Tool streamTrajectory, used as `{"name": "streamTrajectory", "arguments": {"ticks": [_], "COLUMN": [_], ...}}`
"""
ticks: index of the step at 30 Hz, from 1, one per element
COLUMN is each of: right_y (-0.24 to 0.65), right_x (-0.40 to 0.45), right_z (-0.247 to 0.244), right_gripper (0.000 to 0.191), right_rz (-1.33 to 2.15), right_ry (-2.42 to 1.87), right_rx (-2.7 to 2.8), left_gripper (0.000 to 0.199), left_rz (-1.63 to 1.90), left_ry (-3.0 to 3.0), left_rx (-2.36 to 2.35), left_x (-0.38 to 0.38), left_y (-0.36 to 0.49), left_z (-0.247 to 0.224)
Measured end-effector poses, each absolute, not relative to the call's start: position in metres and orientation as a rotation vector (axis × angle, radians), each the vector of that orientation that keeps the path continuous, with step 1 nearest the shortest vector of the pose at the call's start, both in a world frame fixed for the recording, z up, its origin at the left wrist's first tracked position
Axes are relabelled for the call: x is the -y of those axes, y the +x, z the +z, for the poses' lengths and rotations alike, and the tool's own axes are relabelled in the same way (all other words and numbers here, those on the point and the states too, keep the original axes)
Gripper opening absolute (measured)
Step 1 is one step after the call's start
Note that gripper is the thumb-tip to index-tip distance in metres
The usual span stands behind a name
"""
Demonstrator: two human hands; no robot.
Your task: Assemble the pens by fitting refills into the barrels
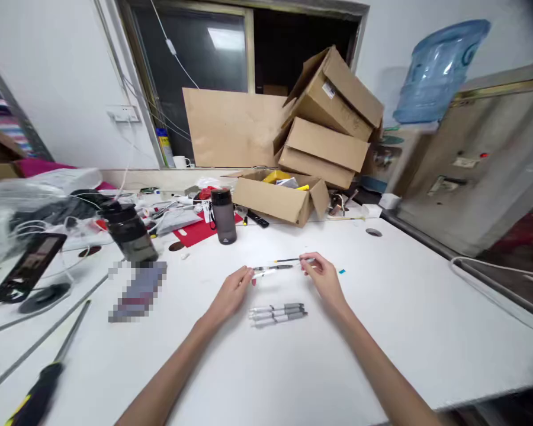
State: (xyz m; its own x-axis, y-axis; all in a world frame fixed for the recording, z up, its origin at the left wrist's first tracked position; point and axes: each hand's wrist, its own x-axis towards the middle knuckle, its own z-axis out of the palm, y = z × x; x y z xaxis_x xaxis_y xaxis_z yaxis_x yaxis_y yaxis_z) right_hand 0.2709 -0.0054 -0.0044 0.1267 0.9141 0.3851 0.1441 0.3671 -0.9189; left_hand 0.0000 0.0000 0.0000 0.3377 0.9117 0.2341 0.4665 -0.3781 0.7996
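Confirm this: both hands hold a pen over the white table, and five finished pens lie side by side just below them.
Not five: the head view shows three pens side by side on the white table. The left hand and right hand do hold a pen.

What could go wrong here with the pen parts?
The left hand and right hand pinch a pen by its ends above the table; a thin refill beside it might slip and roll away. Three pens lie loose just under the wrists, so a lowered forearm could scatter them.
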Motion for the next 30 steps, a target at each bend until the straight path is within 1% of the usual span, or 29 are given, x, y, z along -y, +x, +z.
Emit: {"name": "streamTrajectory", "arguments": {"ticks": [17,25,30], "right_y": [0.2673,0.2692,0.2685], "right_x": [0.0073,0.0057,0.0057], "right_z": [0.0054,0.0033,0.0056], "right_gripper": [0.041,0.038,0.041], "right_rz": [0.828,0.866,0.878], "right_ry": [-1.075,-1.040,-1.037], "right_rx": [1.269,1.255,1.245], "left_gripper": [0.047,0.048,0.048], "left_rz": [0.885,0.884,0.878], "left_ry": [1.970,1.977,1.972], "left_rx": [-1.229,-1.232,-1.223], "left_x": [0.0080,0.0071,0.0076], "left_y": [0.0011,0.0009,0.0009], "left_z": [0.0089,0.0075,0.0081]}}
